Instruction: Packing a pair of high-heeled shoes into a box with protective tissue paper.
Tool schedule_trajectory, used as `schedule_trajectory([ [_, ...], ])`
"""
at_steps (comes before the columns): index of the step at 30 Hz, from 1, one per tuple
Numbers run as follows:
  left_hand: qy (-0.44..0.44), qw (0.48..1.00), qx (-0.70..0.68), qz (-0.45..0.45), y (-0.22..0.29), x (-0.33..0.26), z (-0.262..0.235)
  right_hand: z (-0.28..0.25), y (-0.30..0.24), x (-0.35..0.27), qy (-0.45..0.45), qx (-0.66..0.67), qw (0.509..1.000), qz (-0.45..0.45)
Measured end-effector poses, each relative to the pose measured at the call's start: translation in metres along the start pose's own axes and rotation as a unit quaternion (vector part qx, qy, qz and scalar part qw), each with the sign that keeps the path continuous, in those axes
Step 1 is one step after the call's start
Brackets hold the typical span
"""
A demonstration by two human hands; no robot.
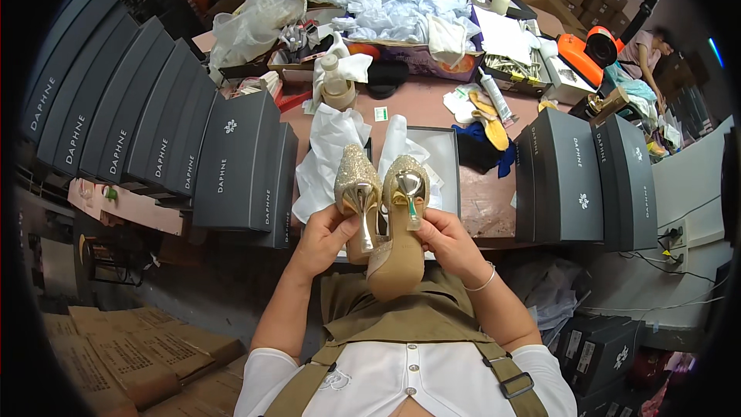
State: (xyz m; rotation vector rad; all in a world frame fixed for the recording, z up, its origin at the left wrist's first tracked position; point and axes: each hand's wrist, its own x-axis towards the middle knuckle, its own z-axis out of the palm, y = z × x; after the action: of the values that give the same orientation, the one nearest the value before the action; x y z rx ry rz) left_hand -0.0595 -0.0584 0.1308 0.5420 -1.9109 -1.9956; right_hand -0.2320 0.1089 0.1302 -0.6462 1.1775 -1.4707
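Observation:
A pair of glittery gold high-heeled shoes is held up in front of me, soles and shiny metallic heels facing me. My left hand (328, 239) is closed around the left shoe (358, 174), its thumb by the slim heel. On the other side, my right hand (449, 238) grips the right shoe (397, 262) near its heel tip, and that shoe's tan sole hangs lowest. Behind the shoes, white tissue paper (320, 158) spills around an opened grey shoebox (451, 166) on the table.
Dark grey shoeboxes (235, 162) stand in a row at left, with more shoeboxes (559, 177) at right. Farther back are a carton of crumpled tissue (409, 11), a white bottle (333, 73), a tube (498, 96), yellow-and-blue cloths (490, 127) and an orange tool (590, 54). Another person (644, 58) is at far right.

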Motion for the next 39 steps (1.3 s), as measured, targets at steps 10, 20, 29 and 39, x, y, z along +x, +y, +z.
schedule_trajectory([
  [10,0.008,0.989,-0.131,-0.071,-0.01,0.012,0.0,-0.008,0.013,0.005,0.011,0.0,1.0,0.02],
  [20,0.019,0.964,-0.234,-0.125,-0.021,0.02,-0.001,-0.004,0.014,0.01,0.025,0.128,0.99,0.054],
  [29,-0.026,0.929,0.354,-0.102,0.004,0.052,-0.024,-0.012,0.017,0.013,0.026,0.074,0.996,0.039],
  [39,-0.033,0.935,-0.315,-0.161,-0.032,0.05,0.037,-0.14,-0.011,0.076,0.251,-0.564,0.763,-0.19],
])
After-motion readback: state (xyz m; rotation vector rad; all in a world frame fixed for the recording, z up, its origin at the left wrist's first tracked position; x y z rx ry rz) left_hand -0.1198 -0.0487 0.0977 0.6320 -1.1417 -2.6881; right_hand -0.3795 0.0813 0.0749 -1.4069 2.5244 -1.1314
